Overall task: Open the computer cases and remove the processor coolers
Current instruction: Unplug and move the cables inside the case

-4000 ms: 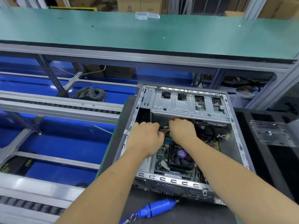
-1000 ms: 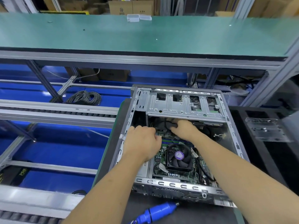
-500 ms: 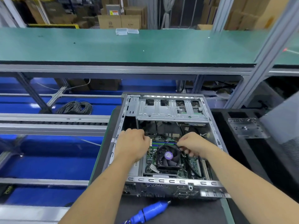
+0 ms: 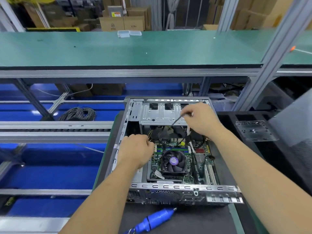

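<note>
An open computer case (image 4: 128, 119) is laid on its side on a dark mat (image 4: 194, 222) at the lower centre of the view, its side panel off and its interior exposed. The case is made of bare grey sheet metal, with a perforated rear edge facing the person and a drive cage (image 4: 162, 114) spanning the far end at 12 o'clock. A green circuit board (image 4: 200, 159) is seen on the floor of the case. The processor cooler (image 4: 174, 162) is seated near the middle of that board: a dark square frame holding a black fan with a round purple label on its hub. Green and blue memory slots (image 4: 172, 149) lie just beyond the cooler at 12 o'clock, and white expansion slots (image 4: 210, 174) lie to its 3 o'clock.

The left hand (image 4: 135, 151) is held inside the case at 9 o'clock of the cooler, its fingers curled among a bundle of yellow and black wires (image 4: 152, 132); whether the wires are actually gripped cannot be told. The right hand (image 4: 199, 119) is raised over the drive cage at 1 o'clock of the cooler, and a thin black cable (image 4: 175, 122) is pinched between its fingertips, the cable running down toward the board.

A blue electric screwdriver (image 4: 155, 220) is laid on the mat at 6 o'clock of the case, apart from both hands. A clear plastic bracket (image 4: 255, 130) rests on a black tray at 3 o'clock.
</note>
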The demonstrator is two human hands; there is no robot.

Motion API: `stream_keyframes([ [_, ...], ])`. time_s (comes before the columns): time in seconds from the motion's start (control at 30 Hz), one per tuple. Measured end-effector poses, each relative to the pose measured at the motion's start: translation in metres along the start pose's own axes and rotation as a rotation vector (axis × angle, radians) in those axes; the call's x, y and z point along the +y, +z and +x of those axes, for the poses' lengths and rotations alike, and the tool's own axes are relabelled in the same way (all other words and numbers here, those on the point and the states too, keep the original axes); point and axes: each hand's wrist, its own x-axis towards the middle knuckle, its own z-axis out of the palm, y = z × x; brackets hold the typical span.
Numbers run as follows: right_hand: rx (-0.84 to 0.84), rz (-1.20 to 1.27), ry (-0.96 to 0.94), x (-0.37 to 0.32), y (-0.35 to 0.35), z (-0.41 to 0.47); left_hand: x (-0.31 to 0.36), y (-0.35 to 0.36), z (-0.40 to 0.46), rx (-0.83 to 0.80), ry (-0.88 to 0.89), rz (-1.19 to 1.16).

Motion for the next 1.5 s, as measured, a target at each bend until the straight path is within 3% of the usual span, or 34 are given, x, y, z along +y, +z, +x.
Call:
stream_keyframes([
  [0.07,0.103,-0.328,-0.117,-0.005,-0.001,0.006,0.000,0.000,0.000,-0.006,-0.002,-0.003],
  [0.13,0.181,-0.434,-0.153,-0.002,0.004,0.005,-0.001,0.000,0.001,-0.007,-0.003,-0.008],
  [0.27,0.376,-0.060,0.070,0.014,0.014,-0.001,-0.002,0.002,0.001,0.005,0.001,-0.010],
  [0.43,-0.078,0.517,0.516,0.012,0.034,-0.005,-0.003,0.003,0.001,0.036,-0.017,-0.060],
  [0.6,-0.233,0.705,0.505,0.019,0.060,-0.016,-0.006,0.002,0.000,0.131,-0.085,-0.180],
  [0.73,-0.118,0.696,0.573,0.034,0.065,-0.023,-0.007,0.003,0.001,0.116,-0.073,-0.168],
  [0.87,0.042,1.044,0.666,0.051,0.044,-0.022,-0.007,0.005,0.002,0.086,-0.060,-0.152],
  [1.0,0.018,1.350,0.447,0.060,0.034,-0.029,-0.008,0.005,0.003,0.071,-0.049,-0.135],
  [1.07,0.087,1.393,0.389,0.059,0.038,-0.029,-0.007,0.006,0.003,0.069,-0.047,-0.128],
  [1.13,0.103,1.269,0.380,0.058,0.044,-0.027,-0.006,0.006,0.004,0.073,-0.050,-0.127],
  [1.27,-0.212,0.478,0.295,0.057,0.067,-0.030,-0.005,0.004,0.002,0.082,-0.044,-0.123],
  [1.33,-0.302,0.234,0.283,0.058,0.079,-0.031,-0.005,0.003,0.002,0.081,-0.047,-0.119],
  [1.4,-0.288,0.088,0.320,0.063,0.086,-0.029,-0.004,0.002,0.002,0.076,-0.051,-0.113],
  [1.5,-0.190,0.077,0.419,0.067,0.089,-0.025,-0.003,0.001,0.001,0.074,-0.050,-0.103],
])
